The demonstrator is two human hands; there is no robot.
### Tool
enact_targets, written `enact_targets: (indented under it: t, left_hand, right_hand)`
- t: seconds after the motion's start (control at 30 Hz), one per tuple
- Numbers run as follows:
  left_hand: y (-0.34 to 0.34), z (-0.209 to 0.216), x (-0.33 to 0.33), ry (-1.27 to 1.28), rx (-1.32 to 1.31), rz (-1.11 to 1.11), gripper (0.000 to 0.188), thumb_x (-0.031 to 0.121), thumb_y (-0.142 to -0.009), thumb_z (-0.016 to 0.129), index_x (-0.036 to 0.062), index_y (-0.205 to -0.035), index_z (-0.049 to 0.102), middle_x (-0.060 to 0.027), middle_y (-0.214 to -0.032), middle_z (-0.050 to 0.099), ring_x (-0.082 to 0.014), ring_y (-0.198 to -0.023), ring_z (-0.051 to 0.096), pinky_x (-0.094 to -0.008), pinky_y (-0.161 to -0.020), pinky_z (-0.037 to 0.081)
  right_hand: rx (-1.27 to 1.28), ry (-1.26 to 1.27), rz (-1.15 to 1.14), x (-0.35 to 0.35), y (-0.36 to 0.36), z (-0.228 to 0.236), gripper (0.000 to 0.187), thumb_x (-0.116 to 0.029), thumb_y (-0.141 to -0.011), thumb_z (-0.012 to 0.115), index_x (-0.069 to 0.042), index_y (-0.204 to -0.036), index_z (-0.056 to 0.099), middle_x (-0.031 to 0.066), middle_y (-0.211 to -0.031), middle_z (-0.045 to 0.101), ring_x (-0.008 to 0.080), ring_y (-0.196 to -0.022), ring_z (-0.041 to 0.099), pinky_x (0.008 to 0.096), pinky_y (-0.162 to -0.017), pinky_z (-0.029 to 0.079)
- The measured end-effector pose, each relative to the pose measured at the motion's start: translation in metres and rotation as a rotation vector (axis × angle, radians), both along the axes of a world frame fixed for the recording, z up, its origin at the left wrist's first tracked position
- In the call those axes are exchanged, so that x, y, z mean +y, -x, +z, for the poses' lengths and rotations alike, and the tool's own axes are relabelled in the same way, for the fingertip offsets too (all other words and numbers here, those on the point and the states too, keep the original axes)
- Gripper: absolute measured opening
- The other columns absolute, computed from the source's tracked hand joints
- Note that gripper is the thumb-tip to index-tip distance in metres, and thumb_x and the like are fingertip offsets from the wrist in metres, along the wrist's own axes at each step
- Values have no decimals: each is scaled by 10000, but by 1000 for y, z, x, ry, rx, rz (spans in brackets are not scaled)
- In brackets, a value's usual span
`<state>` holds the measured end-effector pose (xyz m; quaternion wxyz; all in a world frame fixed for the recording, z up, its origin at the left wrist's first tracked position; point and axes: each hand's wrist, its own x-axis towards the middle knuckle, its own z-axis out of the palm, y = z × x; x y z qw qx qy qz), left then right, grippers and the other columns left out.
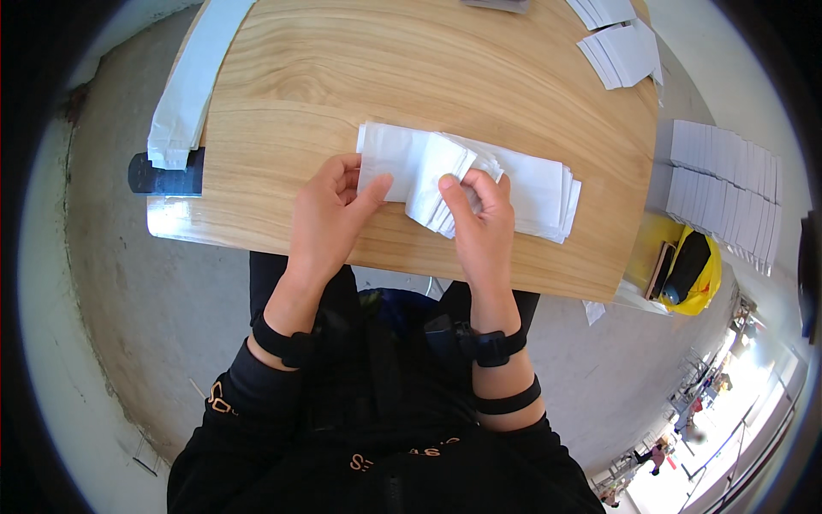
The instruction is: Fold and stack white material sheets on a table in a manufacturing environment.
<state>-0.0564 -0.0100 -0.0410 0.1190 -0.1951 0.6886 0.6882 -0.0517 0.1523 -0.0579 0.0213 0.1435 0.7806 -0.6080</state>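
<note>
A stack of long white paper strips [539, 193] lies across the wooden table near its front edge. My left hand [330, 210] pinches the left end of the top white paper [390, 154], thumb above and fingers curled at the edge. In my right hand [484, 227] is a folded bundle of white paper [441, 176], held between thumb and fingers. The bundle bends up over the middle of the stack, and its layers fan out at the lower edge. What lies under the bundle is hidden.
A long pile of white paper [193, 90] runs along the table's left edge, over a dark flat piece [175, 176]. Folded white stacks [621, 53] sit at the far right. Beyond the right edge are more stacked papers [723, 184] and a yellow bag [706, 278] with dark items.
</note>
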Motion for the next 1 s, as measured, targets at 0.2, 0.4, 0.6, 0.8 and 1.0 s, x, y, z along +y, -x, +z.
enact_targets:
  t: [0.2,0.4,0.6,0.8,1.0]
  left_hand:
    - [8,-4,-8,291,53,-147,153,130,-900,640,-21,-910,619,6,-759,597,-51,-680,523,-205,-621,430]
    - [2,-3,-2,291,189,-138,115,90,-852,661,-12,-849,607,-75,-673,600,-121,-637,567,-266,-604,461]
    - [0,-7,-2,289,207,-86,110,61,-840,659,-18,-885,597,-94,-747,605,-153,-649,575,-278,-611,467]
    - [1,4,-3,786,466,12,201,60,-799,708,12,-963,601,-70,-884,597,-130,-764,552,-259,-667,447]
    - [-3,7,15,378,407,-250,295,73,-769,735,15,-1028,605,-80,-956,624,-179,-849,604,-282,-705,466]
  right_hand:
    - [-36,18,9,1,0,2,194,-214,-859,680,-35,-931,661,99,-990,476,207,-880,533,306,-796,439]
    - [-47,62,3,2,0,-1,196,-206,-860,675,-23,-928,657,98,-993,476,203,-881,533,304,-794,438]
    - [-90,98,-3,2,0,-2,185,-191,-857,673,-19,-920,653,99,-996,476,201,-885,531,302,-794,437]
    - [-107,107,-11,2,0,0,186,-187,-861,667,-14,-926,652,100,-1010,480,200,-896,530,300,-807,435]
    - [-101,106,-19,5,0,0,187,-184,-878,644,-5,-930,651,100,-1025,486,204,-926,536,298,-827,425]
